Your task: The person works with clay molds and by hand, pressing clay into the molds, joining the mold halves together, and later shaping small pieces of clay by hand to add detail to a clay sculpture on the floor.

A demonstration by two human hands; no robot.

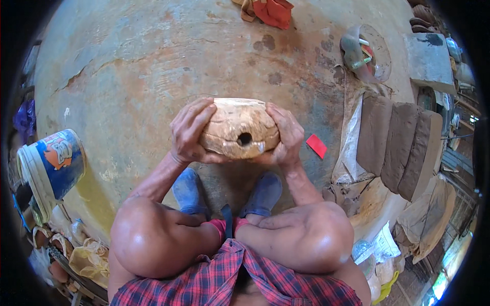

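Between my hands is a thick, round, tan block, rough and cracked, with a dark round hole in the side toward me and a paler top. It looks like wood or dried clay; I cannot tell which. My left hand grips its left side, fingers over the upper edge and thumb low. On the opposite side my right hand clasps it in the same way. The block is held up above my blue shoes, in front of my bent knees.
Brown clay slabs stand at the right beside a pale concrete block. A clear basin holds small tools. A red piece lies near my right hand. At the left is a white-and-blue bucket; red cloth lies at the far edge.
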